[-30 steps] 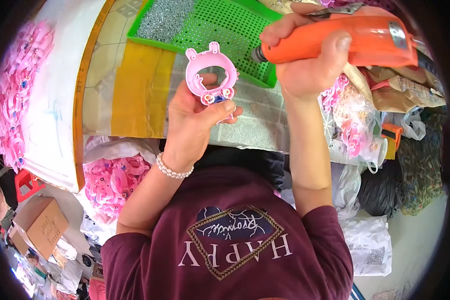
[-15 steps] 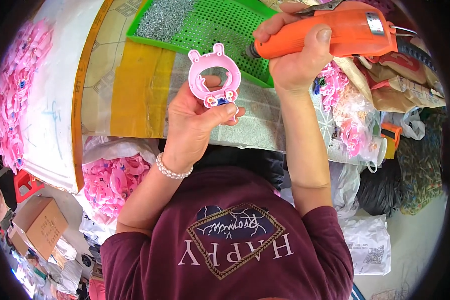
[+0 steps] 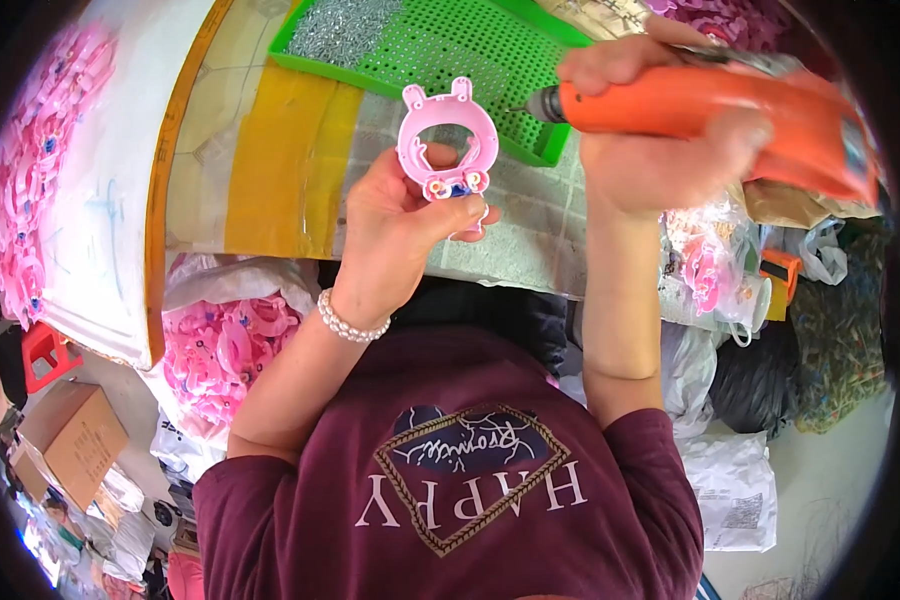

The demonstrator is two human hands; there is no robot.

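Observation:
My left hand point(image 3: 385, 225) holds a pink plastic animal-head frame point(image 3: 446, 106) by its lower end, thumb in front and fingers behind. Two small ears stick up from its ring, and blue and white details sit at the bottom. In my right hand point(image 3: 635, 165) is an orange electric screwdriver point(image 3: 660, 103), somewhat blurred. Its thin bit points left, over the edge of a green perforated tray point(image 3: 460, 45) and a short way from the pink frame, apart from it. Small silvery screws point(image 3: 340, 30) are heaped in the tray's left end.
Many pink parts lie on a white board point(image 3: 110, 200) at far left. A white sack point(image 3: 225, 280) of more pink parts stands below the table edge. To the right are a clear bag with pink parts point(image 3: 705, 265), an orange-handled tool point(image 3: 782, 268) and a black bag point(image 3: 760, 375).
The screwdriver has swung round and shifted right, its bit now level and out from over the tray's middle. My left hand has moved slightly right with the pink frame.

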